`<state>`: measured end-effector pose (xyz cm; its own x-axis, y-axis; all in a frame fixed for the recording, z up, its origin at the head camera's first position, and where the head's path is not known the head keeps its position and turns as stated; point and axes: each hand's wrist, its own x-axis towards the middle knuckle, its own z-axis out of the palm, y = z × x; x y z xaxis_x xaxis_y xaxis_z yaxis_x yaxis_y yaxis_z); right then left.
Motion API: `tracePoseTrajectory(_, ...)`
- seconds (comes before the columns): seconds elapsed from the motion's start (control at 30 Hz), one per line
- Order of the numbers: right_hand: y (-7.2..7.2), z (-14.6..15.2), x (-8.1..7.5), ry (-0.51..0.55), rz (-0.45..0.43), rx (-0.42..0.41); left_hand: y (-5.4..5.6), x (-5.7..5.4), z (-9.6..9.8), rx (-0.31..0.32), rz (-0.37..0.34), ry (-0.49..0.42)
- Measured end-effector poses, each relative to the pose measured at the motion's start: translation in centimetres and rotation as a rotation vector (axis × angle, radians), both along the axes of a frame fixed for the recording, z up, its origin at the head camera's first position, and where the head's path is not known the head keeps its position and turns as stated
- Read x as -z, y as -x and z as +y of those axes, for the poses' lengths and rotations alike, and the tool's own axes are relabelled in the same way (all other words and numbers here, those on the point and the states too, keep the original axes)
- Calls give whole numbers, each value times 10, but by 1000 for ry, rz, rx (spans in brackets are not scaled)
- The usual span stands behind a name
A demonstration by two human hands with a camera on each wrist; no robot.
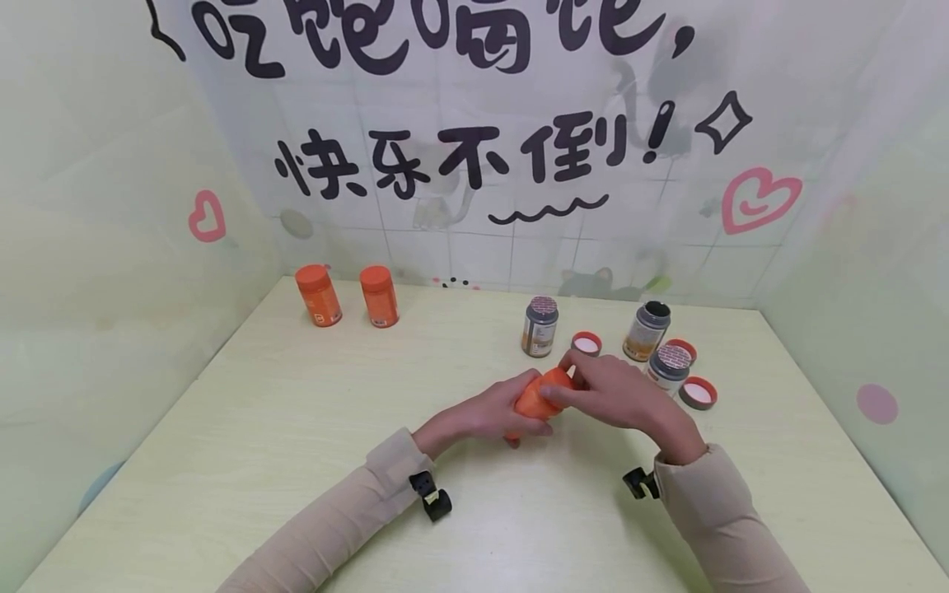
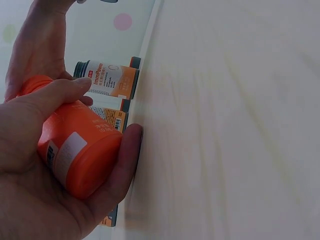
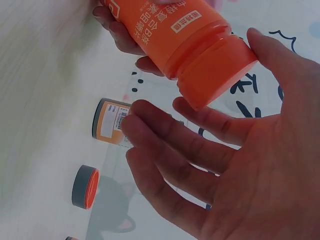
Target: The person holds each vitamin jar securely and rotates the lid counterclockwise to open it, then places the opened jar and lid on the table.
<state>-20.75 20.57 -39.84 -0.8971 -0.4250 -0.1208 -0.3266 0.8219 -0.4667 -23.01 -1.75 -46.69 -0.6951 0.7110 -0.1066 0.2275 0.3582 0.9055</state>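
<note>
My left hand (image 1: 511,409) grips an orange supplement bottle (image 2: 82,135), its thumb across the side and fingers curled under. The bottle is tilted, with its base toward the left wrist camera. At the other end, the orange screw cap (image 3: 217,72) is on the bottle. My right hand (image 1: 615,391) holds that cap between thumb and index finger, and its other fingers (image 3: 170,180) are spread apart from it. Beyond the hands stands a grey supplement bottle (image 1: 539,329) with a patterned seal over its mouth. Beside it lies a loose cap (image 1: 586,343), inner side up.
Two capped orange bottles, one at the left (image 1: 319,296) and another beside it (image 1: 380,298), stand at the back left. Right of my hands are an uncapped dark-mouthed bottle (image 1: 647,333), a sealed grey bottle (image 1: 670,365) and loose caps (image 1: 698,393). Printed wall sheeting (image 1: 474,263) borders the table.
</note>
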Motion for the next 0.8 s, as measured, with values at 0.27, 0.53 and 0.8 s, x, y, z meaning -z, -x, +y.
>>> tracePoseTrajectory(0.27,0,1,-1,-8,-5,-9,0,1,0,3,-5,-2)
tracePoseTrajectory(0.53,-1,1,-4,17,-35,-77,0,1,0,-6,-20,-3)
tracePoseTrajectory(0.8,0,0,-2,31,-24,-46,-1,0,0,-4,-19,4)
